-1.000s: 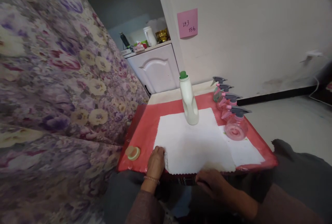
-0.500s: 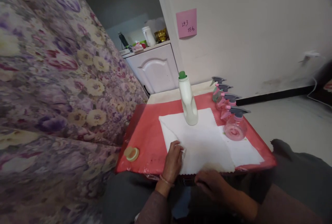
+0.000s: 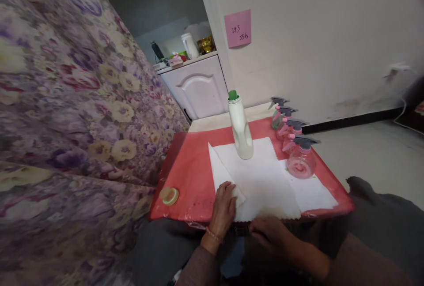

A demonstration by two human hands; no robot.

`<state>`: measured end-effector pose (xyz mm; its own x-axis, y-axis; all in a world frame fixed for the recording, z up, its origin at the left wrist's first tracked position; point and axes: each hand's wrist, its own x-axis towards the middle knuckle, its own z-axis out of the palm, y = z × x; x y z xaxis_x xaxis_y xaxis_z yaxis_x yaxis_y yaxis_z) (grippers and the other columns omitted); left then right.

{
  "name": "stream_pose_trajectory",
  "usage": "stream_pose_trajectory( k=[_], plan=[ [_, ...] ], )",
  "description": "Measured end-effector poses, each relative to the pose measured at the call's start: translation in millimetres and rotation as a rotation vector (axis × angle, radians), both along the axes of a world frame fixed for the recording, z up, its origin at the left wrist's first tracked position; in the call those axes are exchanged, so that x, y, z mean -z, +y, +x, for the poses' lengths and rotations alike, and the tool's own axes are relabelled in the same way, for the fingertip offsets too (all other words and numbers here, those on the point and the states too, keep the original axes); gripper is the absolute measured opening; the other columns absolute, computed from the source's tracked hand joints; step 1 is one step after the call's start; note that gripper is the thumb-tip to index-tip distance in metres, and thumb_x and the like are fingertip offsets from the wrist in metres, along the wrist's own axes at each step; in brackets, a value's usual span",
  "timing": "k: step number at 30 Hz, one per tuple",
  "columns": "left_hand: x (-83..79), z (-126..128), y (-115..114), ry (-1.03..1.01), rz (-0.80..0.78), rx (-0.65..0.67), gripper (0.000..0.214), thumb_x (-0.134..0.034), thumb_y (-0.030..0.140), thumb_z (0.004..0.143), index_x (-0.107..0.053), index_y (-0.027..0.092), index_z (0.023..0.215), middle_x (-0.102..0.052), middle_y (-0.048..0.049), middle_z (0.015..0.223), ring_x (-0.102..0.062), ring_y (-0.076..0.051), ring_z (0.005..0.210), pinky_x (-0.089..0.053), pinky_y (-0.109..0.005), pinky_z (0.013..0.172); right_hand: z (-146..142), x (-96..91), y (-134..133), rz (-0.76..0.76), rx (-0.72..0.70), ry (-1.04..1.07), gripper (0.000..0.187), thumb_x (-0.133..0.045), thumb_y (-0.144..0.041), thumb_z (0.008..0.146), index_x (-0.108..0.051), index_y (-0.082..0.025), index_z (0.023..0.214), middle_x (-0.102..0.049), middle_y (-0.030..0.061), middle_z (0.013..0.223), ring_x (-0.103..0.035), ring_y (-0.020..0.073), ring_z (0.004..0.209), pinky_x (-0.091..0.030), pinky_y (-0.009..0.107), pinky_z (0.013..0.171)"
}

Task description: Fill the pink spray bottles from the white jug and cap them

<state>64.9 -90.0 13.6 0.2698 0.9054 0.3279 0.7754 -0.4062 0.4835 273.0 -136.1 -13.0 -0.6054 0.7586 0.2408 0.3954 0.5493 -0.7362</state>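
A white cloth (image 3: pixel 261 180) lies on a red table (image 3: pixel 188 175). My left hand (image 3: pixel 223 208) rests on the cloth's near left corner, which is folded over toward the middle; its fingers are curled on the fold. My right hand (image 3: pixel 271 233) lies at the table's near edge, fingers pressed on the cloth's front hem. A white bottle with a green cap (image 3: pixel 240 127) stands upright on the cloth's far edge.
Several pink spray bottles (image 3: pixel 294 144) with grey triggers stand in a row on the table's right side. A small round lid (image 3: pixel 169 195) lies at the near left corner. A floral sofa fills the left. A white cabinet (image 3: pixel 198 87) stands behind.
My left hand has dragged the cloth's near left corner rightward and folded it over the cloth. The right hand has stayed at the front edge.
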Motion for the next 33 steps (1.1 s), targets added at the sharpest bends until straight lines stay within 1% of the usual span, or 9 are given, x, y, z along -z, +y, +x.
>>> stream_pose_trajectory(
  k=[2, 5, 11, 18, 23, 25, 27, 30, 33],
  plan=[
    [7.5, -1.8, -0.4, 0.087, 0.014, -0.027, 0.038, -0.046, 0.017, 0.091, -0.05, 0.016, 0.129, -0.048, -0.0166, 0.136, -0.045, -0.028, 0.129, -0.042, -0.051, 0.107, -0.5, 1.6, -0.1, -0.005, -0.002, -0.011, 0.014, -0.047, -0.018, 0.088, -0.06, -0.02, 0.086, -0.069, 0.0028, 0.078, -0.06, 0.0166, 0.07, -0.038, 0.026, 0.064],
    [15.9, -3.9, -1.4, 0.176, 0.005, -0.039, 0.038, -0.047, 0.016, 0.09, -0.052, 0.014, 0.128, -0.051, -0.0176, 0.135, -0.047, -0.028, 0.128, -0.044, -0.05, 0.106, -1.2, 1.9, -0.1, -0.011, -0.007, -0.012, 0.013, -0.047, -0.018, 0.087, -0.06, -0.02, 0.087, -0.069, 0.0028, 0.079, -0.06, 0.0164, 0.07, -0.038, 0.026, 0.064],
    [22.9, -4.0, -3.4, 0.216, -0.006, -0.062, 0.041, -0.049, 0.022, 0.091, -0.049, 0.014, 0.131, -0.047, -0.02, 0.141, -0.044, -0.031, 0.133, -0.042, -0.055, 0.107, -1.6, -0.6, 0.3, -0.018, -0.009, -0.02, 0.015, -0.045, -0.018, 0.089, -0.06, -0.019, 0.086, -0.068, 0.0034, 0.078, -0.06, 0.0165, 0.07, -0.039, 0.026, 0.064],
    [28.2, -0.7, -4.7, 0.258, -0.025, -0.082, 0.041, -0.046, 0.021, 0.092, -0.048, 0.014, 0.132, -0.045, -0.0199, 0.144, -0.04, -0.032, 0.136, -0.04, -0.054, 0.109, -2.2, 0.2, 0.1, -0.009, -0.012, -0.032, 0.015, -0.044, -0.018, 0.088, -0.06, -0.02, 0.086, -0.069, 0.003, 0.078, -0.06, 0.0167, 0.069, -0.039, 0.027, 0.063],
    [27.3, 0.3, -5.5, 0.269, -0.034, -0.083, 0.041, -0.045, 0.023, 0.092, -0.049, 0.014, 0.132, -0.045, -0.0198, 0.145, -0.04, -0.032, 0.137, -0.041, -0.053, 0.109, -2.2, 2.0, -0.4, 0.008, 0.005, -0.017, 0.015, -0.045, -0.017, 0.087, -0.059, -0.02, 0.085, -0.069, 0.0029, 0.077, -0.06, 0.0166, 0.068, -0.038, 0.026, 0.062],
    [24.2, 2.3, -4.8, 0.276, -0.028, -0.084, 0.041, -0.044, 0.025, 0.093, -0.049, 0.014, 0.132, -0.044, -0.0195, 0.145, -0.039, -0.032, 0.137, -0.04, -0.053, 0.11, -2.3, 2.3, -0.1, 0.011, 0.002, -0.011, 0.015, -0.045, -0.018, 0.087, -0.059, -0.02, 0.086, -0.069, 0.0028, 0.078, -0.06, 0.0165, 0.069, -0.039, 0.026, 0.063],
    [19.4, 5.7, -2.0, 0.297, -0.017, -0.097, 0.041, -0.042, 0.026, 0.095, -0.049, 0.011, 0.133, -0.042, -0.0216, 0.147, -0.036, -0.032, 0.139, -0.037, -0.053, 0.111, -2.3, 2.5, 0.3, 0.013, -0.001, -0.013, 0.015, -0.045, -0.018, 0.088, -0.059, -0.02, 0.086, -0.069, 0.0028, 0.078, -0.061, 0.0166, 0.07, -0.039, 0.026, 0.064],
    [11.9, 11.0, 5.6, 0.375, -0.037, -0.164, 0.045, -0.04, 0.027, 0.096, -0.047, 0.006, 0.135, -0.038, -0.0249, 0.149, -0.03, -0.034, 0.142, -0.035, -0.053, 0.112, -2.2, 3.2, 0.7, 0.014, -0.007, -0.011, 0.015, -0.045, -0.017, 0.087, -0.059, -0.02, 0.086, -0.069, 0.003, 0.078, -0.06, 0.0165, 0.069, -0.039, 0.026, 0.063],
    [9.7, 13.1, 13.2, 0.457, -0.102, -0.243, 0.053, -0.043, 0.032, 0.095, -0.042, 0.003, 0.138, -0.034, -0.0273, 0.15, -0.028, -0.038, 0.142, -0.033, -0.055, 0.111, -2.0, 3.0, 0.5, 0.016, -0.014, 0.002, 0.014, -0.045, -0.017, 0.087, -0.059, -0.02, 0.087, -0.069, 0.0033, 0.078, -0.06, 0.0162, 0.069, -0.039, 0.026, 0.063]
  ],
)
